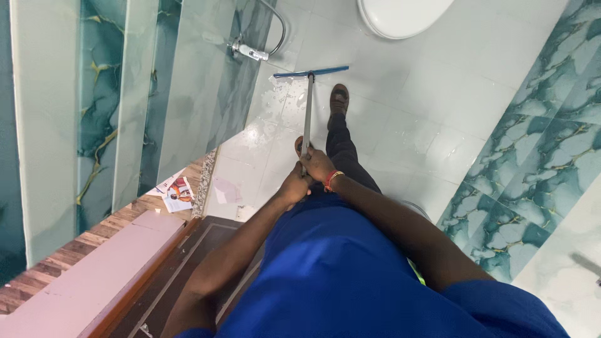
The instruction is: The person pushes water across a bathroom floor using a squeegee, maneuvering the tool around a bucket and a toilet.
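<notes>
Glossy white tiled floor [438, 94], wet sheen nr the blade. Long floor squeegee w/ thin metal shaft and flat blue blade [307, 106] resting on the tiles (blade crosswise). Right hand [317, 165] and left hand [294, 186] both wrapped tight round shaft top, stacked, touching.

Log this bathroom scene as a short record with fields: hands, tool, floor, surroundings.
hands: left hand and right hand both grip the squeegee handle
tool: squeegee, blue blade resting on the floor
floor: white tiles, wet patches near the blade
feet: sandal beside the handle
surroundings: toilet ahead, hose at the wall, papers by the doorway
</notes>
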